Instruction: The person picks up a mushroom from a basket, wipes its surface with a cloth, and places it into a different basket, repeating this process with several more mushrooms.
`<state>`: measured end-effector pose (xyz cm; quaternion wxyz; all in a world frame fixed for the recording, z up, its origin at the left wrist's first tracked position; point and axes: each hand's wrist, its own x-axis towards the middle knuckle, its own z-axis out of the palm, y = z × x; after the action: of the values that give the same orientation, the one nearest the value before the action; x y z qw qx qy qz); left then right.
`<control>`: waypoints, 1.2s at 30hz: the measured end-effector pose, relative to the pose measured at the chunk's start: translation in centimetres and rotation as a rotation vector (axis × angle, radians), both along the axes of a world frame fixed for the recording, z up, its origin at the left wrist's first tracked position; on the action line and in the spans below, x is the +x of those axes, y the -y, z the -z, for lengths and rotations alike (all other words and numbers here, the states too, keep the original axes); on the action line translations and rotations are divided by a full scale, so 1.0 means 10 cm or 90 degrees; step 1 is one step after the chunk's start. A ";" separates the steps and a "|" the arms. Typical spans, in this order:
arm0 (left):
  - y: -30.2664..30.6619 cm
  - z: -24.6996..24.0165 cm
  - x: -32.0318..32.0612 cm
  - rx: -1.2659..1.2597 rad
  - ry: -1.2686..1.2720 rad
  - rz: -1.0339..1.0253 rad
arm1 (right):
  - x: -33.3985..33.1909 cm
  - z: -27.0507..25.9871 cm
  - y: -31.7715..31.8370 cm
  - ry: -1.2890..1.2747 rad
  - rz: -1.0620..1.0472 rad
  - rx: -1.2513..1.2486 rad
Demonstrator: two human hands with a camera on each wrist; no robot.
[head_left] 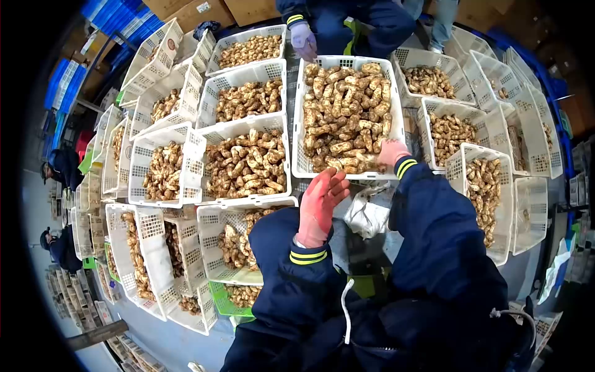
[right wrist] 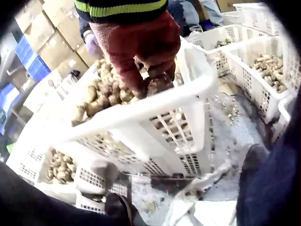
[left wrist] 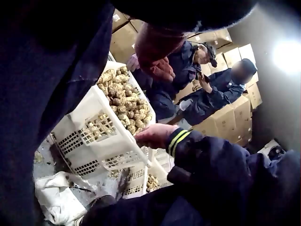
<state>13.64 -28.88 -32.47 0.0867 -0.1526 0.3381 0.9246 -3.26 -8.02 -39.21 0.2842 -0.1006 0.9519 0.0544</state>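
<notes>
A white plastic crate heaped with brown-and-cream mushrooms stands in front of me. My right hand, in a pink-red glove, reaches over the crate's near right corner. In the right wrist view its fingers bend down among the mushrooms and pinch one, mostly hidden by the glove. My left hand, gloved alike, is raised just before the near rim. Its fingers are loosely extended and it holds nothing.
Crates of mushrooms flank me on the left and right. Across the heaped crate, another person's gloved hand is beside its far left corner. A crumpled white bag lies below the near rim. Cardboard boxes are stacked behind.
</notes>
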 end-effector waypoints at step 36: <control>-0.27 0.22 0.04 -0.737 -0.068 0.045 | 1.21 -0.74 0.48 0.434 0.398 -1.070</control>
<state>14.05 -26.15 -34.69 0.0027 -0.1166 0.7973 0.5922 8.79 -12.83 -31.84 0.3824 -0.0232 0.5299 -0.7565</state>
